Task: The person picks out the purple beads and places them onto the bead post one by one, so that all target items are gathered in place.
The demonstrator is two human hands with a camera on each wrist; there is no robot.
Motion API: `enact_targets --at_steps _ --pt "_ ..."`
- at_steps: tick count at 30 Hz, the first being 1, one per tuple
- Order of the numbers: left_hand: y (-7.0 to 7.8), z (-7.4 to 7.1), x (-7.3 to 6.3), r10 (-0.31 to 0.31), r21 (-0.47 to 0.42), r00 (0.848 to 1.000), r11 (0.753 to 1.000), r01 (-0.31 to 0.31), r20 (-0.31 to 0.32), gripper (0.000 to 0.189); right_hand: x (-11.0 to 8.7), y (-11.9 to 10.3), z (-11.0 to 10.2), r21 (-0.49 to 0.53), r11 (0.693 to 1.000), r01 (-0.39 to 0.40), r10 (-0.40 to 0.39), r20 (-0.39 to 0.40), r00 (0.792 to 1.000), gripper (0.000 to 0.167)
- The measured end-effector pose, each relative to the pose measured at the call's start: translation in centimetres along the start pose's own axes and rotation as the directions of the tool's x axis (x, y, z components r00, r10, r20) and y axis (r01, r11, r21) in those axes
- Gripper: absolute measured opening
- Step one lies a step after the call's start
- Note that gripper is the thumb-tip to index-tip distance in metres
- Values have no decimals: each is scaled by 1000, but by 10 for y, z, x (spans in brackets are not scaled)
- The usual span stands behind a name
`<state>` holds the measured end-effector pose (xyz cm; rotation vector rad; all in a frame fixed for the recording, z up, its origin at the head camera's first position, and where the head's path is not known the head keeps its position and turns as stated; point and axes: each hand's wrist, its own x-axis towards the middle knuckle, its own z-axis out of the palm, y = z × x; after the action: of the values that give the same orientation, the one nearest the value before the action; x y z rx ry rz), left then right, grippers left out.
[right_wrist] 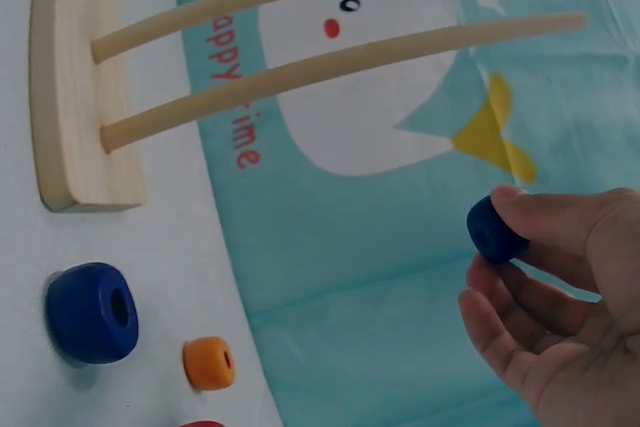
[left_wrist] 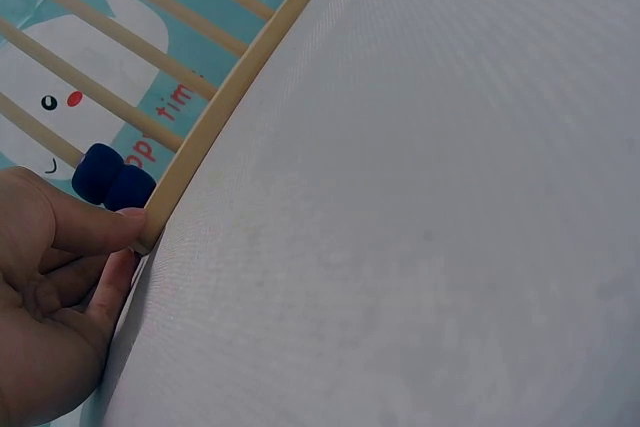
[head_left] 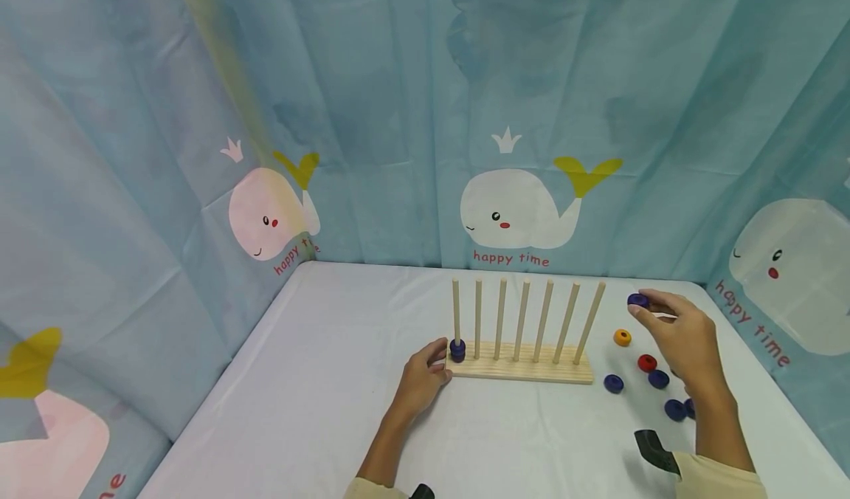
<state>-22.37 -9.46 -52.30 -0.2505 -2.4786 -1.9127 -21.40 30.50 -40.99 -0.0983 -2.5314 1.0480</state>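
"bead (head_left: 638, 300), dark blue: where is it held?"

"up in the air, to the right of the wooden rack (head_left: 521, 371) and above the worktop (head_left: 365, 336). it is pinched between the thumb and fingers of the right grip (head_left: 680, 336)."

"and what is done by the left grip (head_left: 420, 381)?"

"the rack's left end is grasped by it, between thumb and fingers."

"what is carried on the rack?"

"seven pegs (head_left: 521, 322) are set in a row along its base, and two blue beads (head_left: 457, 350) are stacked on the leftmost one."

"and around it?"

"on the white worktop, to the right, an orange bead (head_left: 622, 337) and a red bead (head_left: 647, 363) are seen. loose blue beads (head_left: 614, 384) are scattered there too, one just beside the red, another partly hidden by the right forearm (head_left: 720, 425)."

"behind?"

"a blue cloth (head_left: 372, 115) is hung, printed with whales (head_left: 518, 211) and the words 'happy time'."
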Motion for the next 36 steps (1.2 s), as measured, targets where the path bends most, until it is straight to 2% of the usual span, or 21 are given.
enact_targets --at_steps 7,13,21,28,36 --pt "0 0 -1 -31 11 1000 999 31 -3 61 -4 -15 -8 12 999 35 -34 -34 999 55" --pt "0 0 0 -20 2 1000 1000 20 0 62 -7 -28 -11 41 994 98 -94 -78 992 49" --pt "0 0 0 -31 12 1000 999 31 -2 62 -9 -41 -9 60 984 169 -161 -119 980 45" --pt "2 1 -1 -2 -4 1000 1000 2 -5 60 -11 -49 -7 76 973 220 -206 -152 967 42" --pt "3 0 -1 -15 4 1000 1000 15 -9 60 -13 -60 -5 107 956 273 -250 -188 950 39"
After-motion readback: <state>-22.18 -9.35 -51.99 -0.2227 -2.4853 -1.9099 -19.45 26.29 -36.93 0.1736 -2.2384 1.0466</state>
